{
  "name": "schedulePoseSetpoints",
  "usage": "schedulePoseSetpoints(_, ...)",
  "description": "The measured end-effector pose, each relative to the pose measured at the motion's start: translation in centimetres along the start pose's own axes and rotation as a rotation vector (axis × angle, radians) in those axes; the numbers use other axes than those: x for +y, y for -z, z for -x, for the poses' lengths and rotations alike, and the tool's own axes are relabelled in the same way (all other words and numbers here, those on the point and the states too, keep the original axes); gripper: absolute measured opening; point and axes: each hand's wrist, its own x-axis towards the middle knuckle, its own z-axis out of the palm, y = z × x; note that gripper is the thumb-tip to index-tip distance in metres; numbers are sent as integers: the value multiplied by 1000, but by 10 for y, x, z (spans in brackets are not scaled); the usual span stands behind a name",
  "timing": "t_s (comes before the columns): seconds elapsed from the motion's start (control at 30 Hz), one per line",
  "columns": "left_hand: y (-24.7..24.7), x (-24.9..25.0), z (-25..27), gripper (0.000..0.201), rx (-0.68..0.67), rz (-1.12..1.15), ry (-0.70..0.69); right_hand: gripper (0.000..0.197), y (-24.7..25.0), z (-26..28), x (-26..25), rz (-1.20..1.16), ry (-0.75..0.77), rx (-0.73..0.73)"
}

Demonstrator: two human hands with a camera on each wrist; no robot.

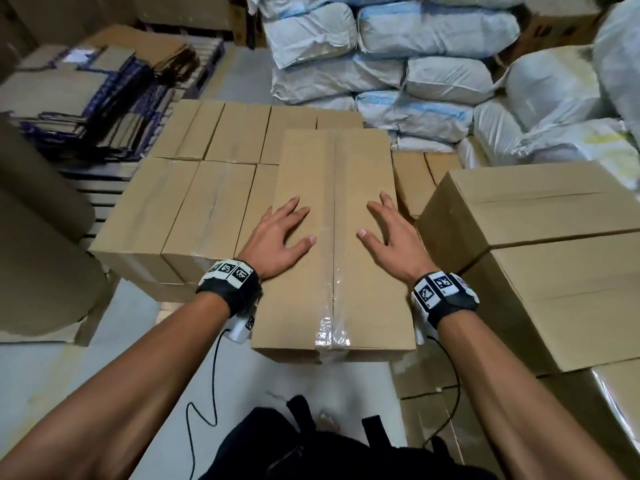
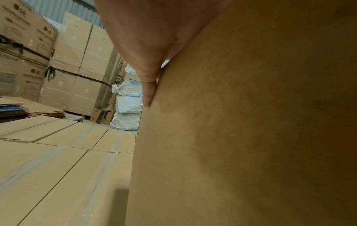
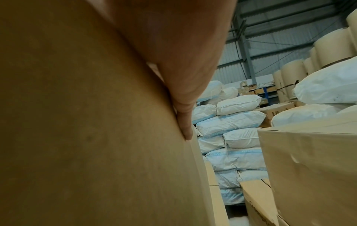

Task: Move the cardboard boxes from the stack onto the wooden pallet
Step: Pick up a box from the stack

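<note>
Long cardboard box (image 1: 332, 237), taped along its centre seam, lying flat on top of a layer of lower boxes (image 1: 180, 202), near end overhanging the grey floor (image 1: 104, 341). Left of the long box, the lower boxes packed side by side in two rows. On the long box's top face, left hand (image 1: 277, 237) flat to the left of the seam, fingers straight and spread apart, palm down. Right hand (image 1: 391, 233) flat to the right of the seam, fingers likewise straight and splayed. In both wrist views, a hand pressed against plain cardboard. Just right of the long box, a stack of larger boxes (image 1: 540, 258). Beyond the long box, white sacks (image 1: 415, 64) piled high. Far left of it, flattened cartons (image 1: 69, 91) over dark slats (image 1: 100, 188); pallet wood not identifiable.
</note>
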Motion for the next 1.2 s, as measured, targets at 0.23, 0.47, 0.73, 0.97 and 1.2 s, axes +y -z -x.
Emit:
schedulePoseSetpoints(0.23, -1, -25, -105, 68, 0, -10, 1, 66, 13, -102, 33, -11, 9, -1)
schedulePoseSetpoints(0.47, -6, -50, -201, 67, -23, 11, -28, 65, 20, -185, 59, 14, -33, 31)
schedulePoseSetpoints(0.73, -17, -84, -286, 72, -53, 42, -42, 64, 29, -262, 87, 14, -58, 47)
schedulePoseSetpoints(0.97, -32, -105, -359, 68, -30, 22, -16, 65, 35, -342, 123, 22, -21, 21)
schedulePoseSetpoints(1.2, -59, -141, -462, 70, -34, -32, 57, 65, 35, -456, 183, -21, -30, -49)
